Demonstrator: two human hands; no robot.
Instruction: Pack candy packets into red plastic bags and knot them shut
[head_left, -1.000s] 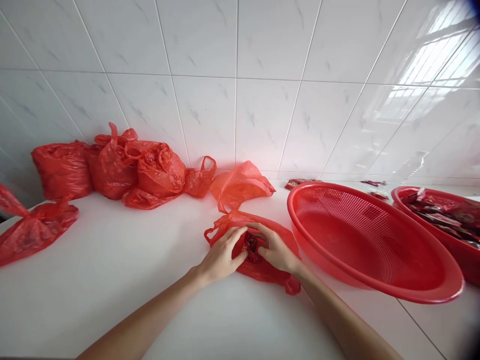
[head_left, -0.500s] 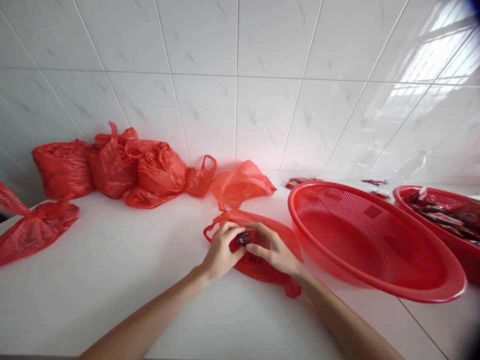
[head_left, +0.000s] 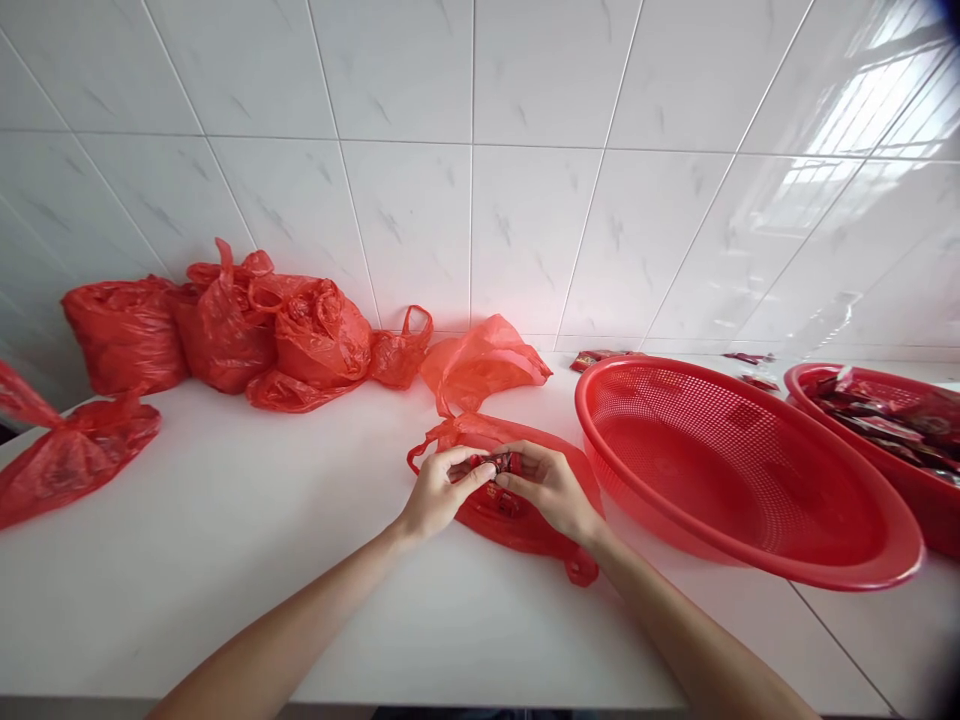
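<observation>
Both hands meet over a red plastic bag [head_left: 555, 450] that lies spread on the white table. Between their fingertips is a small dark red packet [head_left: 495, 464]. My left hand [head_left: 444, 492] pinches its left side, and my right hand [head_left: 549, 488] grips the right side. More dark red packets [head_left: 504, 502] show in the bag just below my fingers. The bag's looped handle sticks out left of my left hand.
An empty red basket [head_left: 697, 480] stands close on the right, a second basket [head_left: 814, 375] of packets beyond it. Loose packets [head_left: 600, 358] lie by the tiled wall. Filled red bags [head_left: 322, 335] line the back left; a knotted bag [head_left: 82, 450] lies far left. A loose bag [head_left: 487, 365] sits behind my hands.
The fingers of both my hands have closed in around the packet, which has turned and now lies more level. The view has shifted slightly.
</observation>
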